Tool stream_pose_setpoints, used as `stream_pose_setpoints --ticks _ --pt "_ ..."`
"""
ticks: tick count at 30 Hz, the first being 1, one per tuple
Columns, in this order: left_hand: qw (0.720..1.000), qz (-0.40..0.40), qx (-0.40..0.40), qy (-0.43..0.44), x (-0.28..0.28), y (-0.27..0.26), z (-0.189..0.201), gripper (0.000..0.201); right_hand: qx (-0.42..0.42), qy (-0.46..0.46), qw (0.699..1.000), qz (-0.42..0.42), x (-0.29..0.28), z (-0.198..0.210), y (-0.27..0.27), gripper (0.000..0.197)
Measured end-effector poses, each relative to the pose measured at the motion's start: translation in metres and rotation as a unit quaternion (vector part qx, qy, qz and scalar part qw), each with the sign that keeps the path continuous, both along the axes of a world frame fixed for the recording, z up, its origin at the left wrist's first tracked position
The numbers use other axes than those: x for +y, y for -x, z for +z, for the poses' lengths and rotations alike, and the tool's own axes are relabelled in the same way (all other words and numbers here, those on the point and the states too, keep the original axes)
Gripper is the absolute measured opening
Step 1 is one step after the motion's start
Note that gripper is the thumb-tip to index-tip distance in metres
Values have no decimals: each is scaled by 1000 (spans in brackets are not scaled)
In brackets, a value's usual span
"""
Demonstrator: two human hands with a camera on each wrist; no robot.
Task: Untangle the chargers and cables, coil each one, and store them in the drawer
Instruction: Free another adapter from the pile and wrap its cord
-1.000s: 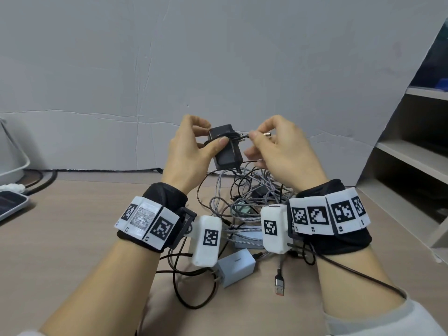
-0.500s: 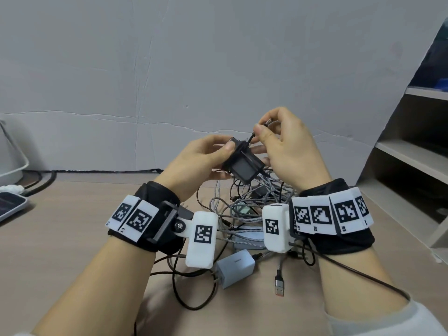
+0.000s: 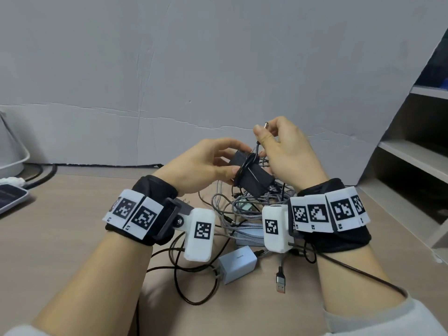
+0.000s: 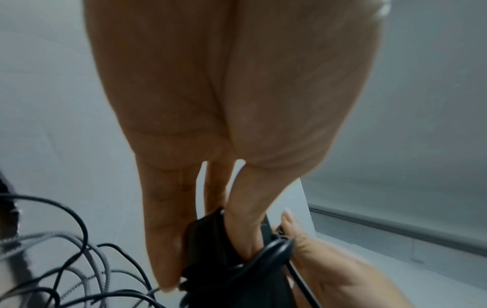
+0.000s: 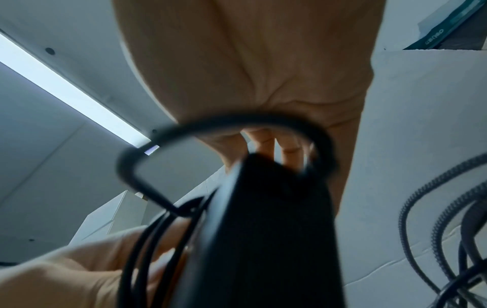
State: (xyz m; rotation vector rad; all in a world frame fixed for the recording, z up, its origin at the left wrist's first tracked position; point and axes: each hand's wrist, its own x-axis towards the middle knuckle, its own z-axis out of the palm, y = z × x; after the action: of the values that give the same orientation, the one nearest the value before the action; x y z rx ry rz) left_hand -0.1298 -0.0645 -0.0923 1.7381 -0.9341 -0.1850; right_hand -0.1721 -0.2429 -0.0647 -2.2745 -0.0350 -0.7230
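A black charger (image 3: 252,177) is held above a tangle of cables (image 3: 244,207) on the wooden table (image 3: 60,229). My left hand (image 3: 206,166) grips the charger body between thumb and fingers; the left wrist view shows the charger (image 4: 210,250) with thin black cord (image 4: 274,252) looped round it. My right hand (image 3: 283,154) pinches that cord near its metal plug tip (image 3: 266,124), above the charger. In the right wrist view the charger (image 5: 263,229) fills the middle with a black cord loop (image 5: 210,127) over it. No drawer is in view.
A white charger block (image 3: 237,263) and a loose USB plug (image 3: 280,282) lie near the front of the tangle. An open shelf unit (image 3: 412,166) stands at the right. A white bin (image 3: 9,146) and a power strip (image 3: 9,195) sit at the far left.
The charger has been lowered and turned onto its side. My right hand has risen with the plug end, drawing the cord over the charger body.
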Motion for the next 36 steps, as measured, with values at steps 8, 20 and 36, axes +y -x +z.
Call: stream_pose_setpoints --ticks 8,20,36 --pt "996 -4 -32 88 2 4 8 39 115 -134 983 44 4 6 11 32" --pt "969 26 127 208 -34 18 6 41 121 -171 978 4 -6 6 35 42" --pt "967 -106 229 25 -115 139 10 22 215 71 973 -44 -69 19 215 42"
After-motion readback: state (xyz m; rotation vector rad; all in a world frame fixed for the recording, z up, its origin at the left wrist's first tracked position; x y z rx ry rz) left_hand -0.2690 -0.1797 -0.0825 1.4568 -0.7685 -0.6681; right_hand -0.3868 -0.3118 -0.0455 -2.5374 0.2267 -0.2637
